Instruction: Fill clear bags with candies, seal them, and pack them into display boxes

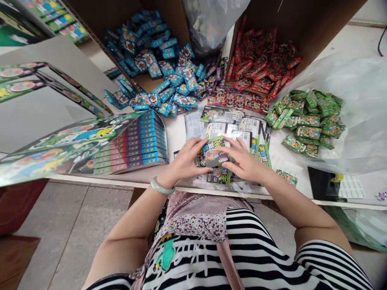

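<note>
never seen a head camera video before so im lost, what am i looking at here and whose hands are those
This is a single picture from a camera worn on a person's head, looking down, so no machine is involved. The person's bare left hand, wearing a pale green bangle, and bare right hand together hold a small green-and-black printed packet. On the white table lie heaps of small blue packets, small red packets and small green packets, plus a stack of flat printed boxes with blue, red and purple edges.

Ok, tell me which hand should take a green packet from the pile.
Probably the right hand: it lies on the pile's side of the printed card both hands hold, nearer the green packets than the left hand.
</note>
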`<state>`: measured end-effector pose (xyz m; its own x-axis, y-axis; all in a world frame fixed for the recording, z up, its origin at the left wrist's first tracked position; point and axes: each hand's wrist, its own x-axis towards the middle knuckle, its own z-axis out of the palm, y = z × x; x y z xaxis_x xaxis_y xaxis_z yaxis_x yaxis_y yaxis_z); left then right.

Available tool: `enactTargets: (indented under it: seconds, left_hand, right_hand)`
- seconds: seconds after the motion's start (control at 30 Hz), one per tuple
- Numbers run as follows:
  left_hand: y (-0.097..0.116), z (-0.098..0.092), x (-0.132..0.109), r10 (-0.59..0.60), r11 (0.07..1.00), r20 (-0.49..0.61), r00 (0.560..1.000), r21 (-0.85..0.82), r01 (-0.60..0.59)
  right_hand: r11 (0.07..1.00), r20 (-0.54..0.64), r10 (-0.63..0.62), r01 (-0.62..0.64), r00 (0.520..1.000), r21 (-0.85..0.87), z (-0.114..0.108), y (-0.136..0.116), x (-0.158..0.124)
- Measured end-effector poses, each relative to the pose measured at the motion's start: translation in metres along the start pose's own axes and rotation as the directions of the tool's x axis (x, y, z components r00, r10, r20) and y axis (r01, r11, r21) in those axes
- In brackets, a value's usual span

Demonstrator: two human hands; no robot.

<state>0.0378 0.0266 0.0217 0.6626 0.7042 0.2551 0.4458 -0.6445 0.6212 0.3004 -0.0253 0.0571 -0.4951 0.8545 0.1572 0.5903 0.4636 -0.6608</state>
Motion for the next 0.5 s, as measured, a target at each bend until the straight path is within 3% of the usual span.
enactTargets:
  seconds: [0.07, 0.13, 0.23, 0.3, 0.37, 0.5]
  left_hand:
    - [-0.002, 0.001, 0.0, 0.016, 1.0, -0.014, 1.0, -0.019, -0.016]
    - [-0.003, 0.001, -0.001, 0.0, 1.0, -0.051, 0.999, -0.018, -0.001]
    - [-0.004, -0.003, -0.006, -0.034, 0.999, -0.09, 0.995, 0.0, 0.034]
    - [-0.004, -0.006, -0.01, -0.05, 0.999, -0.087, 0.995, 0.01, 0.051]
    - [-0.004, -0.007, -0.014, -0.067, 0.997, -0.074, 0.995, 0.023, 0.069]
    - [-0.009, -0.007, -0.018, -0.096, 0.994, -0.041, 0.995, 0.043, 0.098]
  right_hand:
    - [0.999, -0.01, -0.002, 0.003, 1.0, 0.051, -0.007, 0.015, 0.011]
    - [0.995, -0.133, 0.091, -0.084, 0.987, 0.059, -0.025, 0.049, 0.03]
    - [0.9, -0.378, 0.326, -0.407, 0.866, -0.158, -0.064, 0.121, 0.069]
    - [0.71, -0.321, 0.473, -0.571, 0.82, -0.412, -0.084, 0.164, 0.096]
    - [0.564, -0.242, 0.585, -0.603, 0.774, -0.564, -0.096, 0.194, 0.119]
    - [0.492, -0.12, 0.702, -0.6, 0.702, -0.631, -0.102, 0.221, 0.145]
